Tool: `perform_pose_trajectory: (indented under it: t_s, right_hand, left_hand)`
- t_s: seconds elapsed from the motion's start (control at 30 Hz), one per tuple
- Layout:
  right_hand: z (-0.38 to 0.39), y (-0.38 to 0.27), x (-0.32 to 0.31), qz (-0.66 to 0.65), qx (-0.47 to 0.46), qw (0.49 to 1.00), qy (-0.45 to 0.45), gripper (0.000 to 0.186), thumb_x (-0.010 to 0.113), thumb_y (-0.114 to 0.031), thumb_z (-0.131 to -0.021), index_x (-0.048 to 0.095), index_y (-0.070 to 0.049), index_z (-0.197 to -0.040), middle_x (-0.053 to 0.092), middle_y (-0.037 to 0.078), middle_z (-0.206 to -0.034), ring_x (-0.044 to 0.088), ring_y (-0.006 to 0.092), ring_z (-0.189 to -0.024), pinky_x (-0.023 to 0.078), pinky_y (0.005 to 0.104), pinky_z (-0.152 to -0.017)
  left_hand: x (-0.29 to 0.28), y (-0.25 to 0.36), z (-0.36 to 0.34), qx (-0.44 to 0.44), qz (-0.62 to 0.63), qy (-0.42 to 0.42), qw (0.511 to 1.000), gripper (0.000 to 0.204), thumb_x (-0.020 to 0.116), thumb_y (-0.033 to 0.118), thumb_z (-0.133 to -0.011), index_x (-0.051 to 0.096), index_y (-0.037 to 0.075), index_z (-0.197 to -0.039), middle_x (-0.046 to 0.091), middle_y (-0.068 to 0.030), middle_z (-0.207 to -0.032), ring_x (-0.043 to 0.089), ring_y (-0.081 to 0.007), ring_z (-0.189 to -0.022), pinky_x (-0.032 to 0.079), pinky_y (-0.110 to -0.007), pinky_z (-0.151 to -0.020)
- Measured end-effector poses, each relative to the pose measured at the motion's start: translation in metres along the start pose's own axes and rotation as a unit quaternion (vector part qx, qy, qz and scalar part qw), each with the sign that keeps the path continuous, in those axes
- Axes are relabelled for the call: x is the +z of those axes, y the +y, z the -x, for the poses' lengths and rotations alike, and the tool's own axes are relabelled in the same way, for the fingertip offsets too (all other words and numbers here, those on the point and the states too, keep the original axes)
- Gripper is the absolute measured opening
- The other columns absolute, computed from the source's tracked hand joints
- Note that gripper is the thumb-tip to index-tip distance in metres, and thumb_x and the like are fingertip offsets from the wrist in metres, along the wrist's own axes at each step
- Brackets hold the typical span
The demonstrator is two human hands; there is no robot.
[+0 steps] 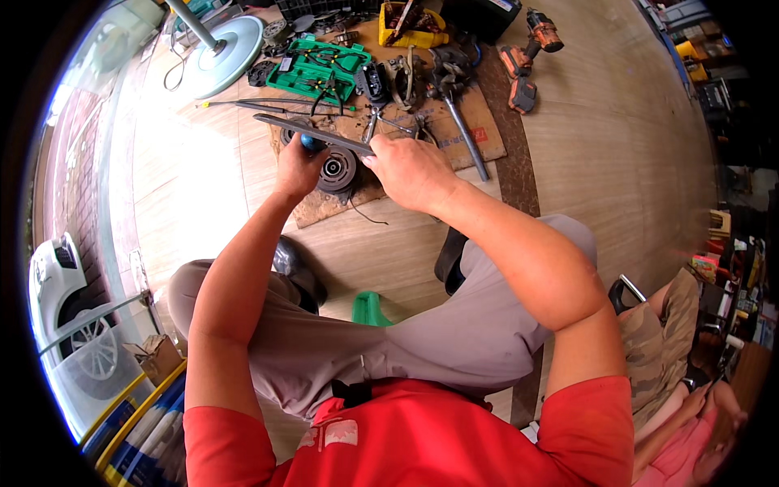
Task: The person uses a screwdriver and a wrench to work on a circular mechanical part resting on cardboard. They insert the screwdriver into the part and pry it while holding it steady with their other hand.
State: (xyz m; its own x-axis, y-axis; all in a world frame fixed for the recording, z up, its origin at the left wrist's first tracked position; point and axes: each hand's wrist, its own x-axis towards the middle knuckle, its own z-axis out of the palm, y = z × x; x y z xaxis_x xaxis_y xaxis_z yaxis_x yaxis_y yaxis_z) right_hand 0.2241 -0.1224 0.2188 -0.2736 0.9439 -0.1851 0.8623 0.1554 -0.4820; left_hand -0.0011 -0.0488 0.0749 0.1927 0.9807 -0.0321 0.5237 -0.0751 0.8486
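Note:
My right hand (414, 169) is closed on one end of a long flat dark metal bar (304, 127), shaped like a file. The bar slants up to the left and passes over my left hand (298, 169). A blue rounded piece (311, 143) sticks out of my closed left fingers, right under the bar; its kind is not clear. Below the bar, between my hands, a round grooved pulley (337, 170) with a dark hub lies on a worn brown cardboard sheet (316, 213). From it a thin wire (369, 216) trails toward me.
Beyond the hands lie a green tool case (304, 77) with pliers, a yellow container (410, 32), greasy metal parts and a long bar (466, 138). A cordless drill (531, 45) is at the far right, a pale round stand base (223, 61) far left. Another person (682, 438) sits at right.

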Motion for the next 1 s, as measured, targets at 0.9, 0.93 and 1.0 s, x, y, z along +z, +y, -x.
perform_pose_trajectory:
  t_s: [0.9, 0.93, 1.0]
  right_hand:
    - [0.0, 0.015, 0.014, 0.038, 0.029, 0.999, -0.001, 0.023, 0.049, -0.021, -0.098, 0.062, -0.002, -0.1, 0.071, 0.02, -0.091, 0.07, 0.0381, -0.087, 0.055, 0.0498, -0.075]
    - [0.002, 0.014, 0.013, 0.032, 0.029, 0.999, 0.004, 0.023, 0.049, -0.022, -0.099, 0.062, -0.002, -0.1, 0.071, 0.021, -0.091, 0.07, 0.0384, -0.087, 0.055, 0.0501, -0.075]
    - [0.006, 0.009, 0.01, 0.016, 0.027, 0.999, 0.01, 0.024, 0.05, -0.023, -0.099, 0.061, -0.002, -0.1, 0.071, 0.021, -0.089, 0.069, 0.0391, -0.087, 0.054, 0.0507, -0.075]
  left_hand:
    - [0.0, 0.012, 0.004, 0.008, 0.011, 0.022, 1.0, 0.031, 0.076, 0.014, -0.079, 0.06, 0.004, -0.104, 0.071, -0.018, -0.091, 0.068, -0.038, -0.089, 0.052, -0.042, -0.078]
    - [0.0, 0.012, 0.003, 0.003, 0.01, 0.017, 1.0, 0.031, 0.076, 0.014, -0.079, 0.06, 0.004, -0.104, 0.071, -0.0177, -0.091, 0.068, -0.0374, -0.089, 0.052, -0.042, -0.078]
    - [-0.001, 0.014, 0.005, -0.011, 0.006, 0.01, 1.0, 0.031, 0.076, 0.014, -0.079, 0.06, 0.005, -0.105, 0.071, -0.017, -0.092, 0.069, -0.0362, -0.089, 0.052, -0.042, -0.078]
